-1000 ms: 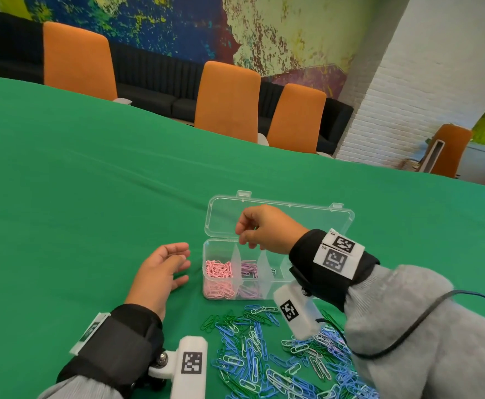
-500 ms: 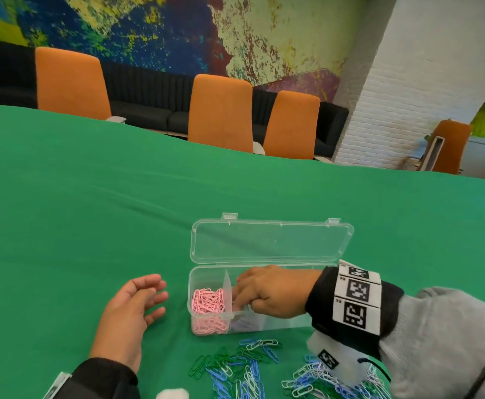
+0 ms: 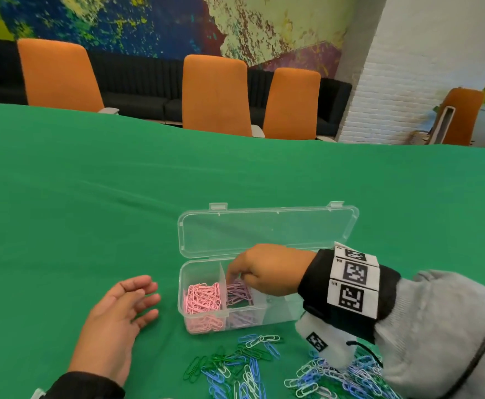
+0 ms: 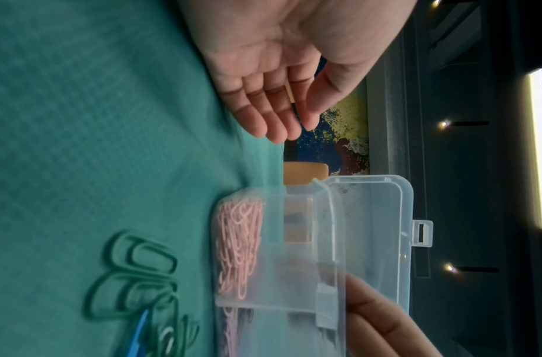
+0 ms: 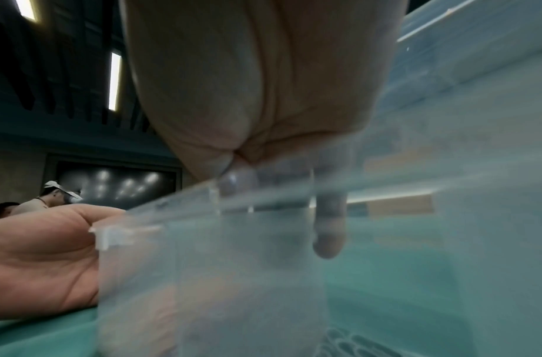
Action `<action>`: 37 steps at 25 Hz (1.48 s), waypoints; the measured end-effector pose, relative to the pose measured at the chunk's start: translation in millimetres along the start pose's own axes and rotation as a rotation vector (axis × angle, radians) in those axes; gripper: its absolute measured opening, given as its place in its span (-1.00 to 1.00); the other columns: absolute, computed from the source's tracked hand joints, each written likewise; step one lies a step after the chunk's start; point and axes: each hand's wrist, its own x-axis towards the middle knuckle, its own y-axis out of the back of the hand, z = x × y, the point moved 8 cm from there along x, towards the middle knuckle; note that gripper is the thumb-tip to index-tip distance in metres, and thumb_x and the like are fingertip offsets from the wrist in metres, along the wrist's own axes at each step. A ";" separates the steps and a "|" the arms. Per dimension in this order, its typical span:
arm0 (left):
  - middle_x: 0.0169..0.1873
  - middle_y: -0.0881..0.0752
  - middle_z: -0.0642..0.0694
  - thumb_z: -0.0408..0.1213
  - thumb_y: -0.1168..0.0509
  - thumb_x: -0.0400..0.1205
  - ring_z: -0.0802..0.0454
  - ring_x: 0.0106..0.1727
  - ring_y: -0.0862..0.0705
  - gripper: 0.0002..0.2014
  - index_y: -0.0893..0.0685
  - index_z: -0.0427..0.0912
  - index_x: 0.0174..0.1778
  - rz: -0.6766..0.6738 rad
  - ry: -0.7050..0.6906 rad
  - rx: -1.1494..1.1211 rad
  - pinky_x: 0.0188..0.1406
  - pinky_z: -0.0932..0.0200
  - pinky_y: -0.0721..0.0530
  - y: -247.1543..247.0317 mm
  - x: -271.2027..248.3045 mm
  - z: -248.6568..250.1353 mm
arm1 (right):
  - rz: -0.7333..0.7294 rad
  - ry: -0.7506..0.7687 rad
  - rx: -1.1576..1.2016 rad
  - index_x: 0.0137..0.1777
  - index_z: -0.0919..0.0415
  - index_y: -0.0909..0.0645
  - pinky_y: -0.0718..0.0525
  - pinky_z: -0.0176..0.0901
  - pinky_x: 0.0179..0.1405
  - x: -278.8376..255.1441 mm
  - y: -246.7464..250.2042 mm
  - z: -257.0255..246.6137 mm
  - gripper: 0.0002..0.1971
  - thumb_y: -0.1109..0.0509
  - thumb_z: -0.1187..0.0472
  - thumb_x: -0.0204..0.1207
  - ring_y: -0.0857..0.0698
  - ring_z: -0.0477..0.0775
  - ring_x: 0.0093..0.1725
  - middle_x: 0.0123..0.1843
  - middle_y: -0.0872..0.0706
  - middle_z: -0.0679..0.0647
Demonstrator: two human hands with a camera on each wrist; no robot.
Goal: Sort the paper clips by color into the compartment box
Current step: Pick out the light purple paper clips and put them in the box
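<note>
Lying nearest, at the table's front edge: a loose heap of blue, white and green paper clips (image 3: pixel 252 367) on the green cloth (image 3: pixel 91 197), probably kept close for quick picking, all yet to be sorted.

Resting just left of the box: left hand (image 3: pixel 114 321), palm toward the box, fingers relaxed and holding nothing, apart from the wall, seemingly waiting to steady it.

Sitting just beyond the heap: clear compartment box (image 3: pixel 206 328), lid (image 3: pixel 267 228) standing open behind, likely to keep every cell reachable. Filling the leftmost cell: pink clips (image 3: pixel 202 298). Lying in the next cell: purple clips (image 3: pixel 238 292).

Reaching into that second cell from the right: right hand (image 3: pixel 267 270), fingers curled downward, tips right at the purple clips, one finger (image 5: pixel 329 232) dipping below the rim in the right wrist view. Looking like a drop or a tidy-up of purple ones; impossible telling whether a clip is pinched, tips being hidden by the hand and blurred plastic.

Standing far behind: orange chairs (image 3: pixel 215 93).
</note>
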 end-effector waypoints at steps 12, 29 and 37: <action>-0.17 -0.68 -0.17 -0.52 -0.05 0.68 -0.02 -0.20 -0.62 -0.76 -0.61 -0.22 -0.10 -0.003 0.015 -0.020 -0.49 0.38 -0.66 2.7 1.7 -2.4 | 0.045 -0.037 0.099 0.17 0.19 -0.68 -0.58 -0.14 0.18 -4.5 27.2 2.6 -0.63 -0.10 0.43 0.56 -0.66 0.03 0.13 0.17 -0.74 0.06; -0.18 -0.67 -0.18 -0.52 -0.05 0.68 0.00 -0.25 -0.63 -0.77 -0.60 -0.24 -0.09 -0.016 0.017 -0.029 -0.51 0.38 -0.65 1.2 1.1 -1.7 | 0.169 -0.063 0.093 0.08 0.16 -0.70 -0.60 -0.04 0.15 -14.3 40.6 2.7 -0.64 -0.11 0.41 0.52 -0.65 0.15 0.11 0.12 -0.74 0.12; -0.45 -0.75 0.04 -0.52 -0.03 0.68 0.23 -0.48 -0.69 -0.74 -0.58 -0.19 -0.13 -0.035 0.008 -0.015 -0.50 0.42 -0.64 -5.6 2.8 3.5 | 0.224 -0.061 0.068 0.14 0.06 -0.65 -0.60 -0.13 0.10 -45.9 46.7 4.8 -0.72 -0.17 0.31 0.58 -0.66 0.00 0.05 0.10 -0.75 -0.01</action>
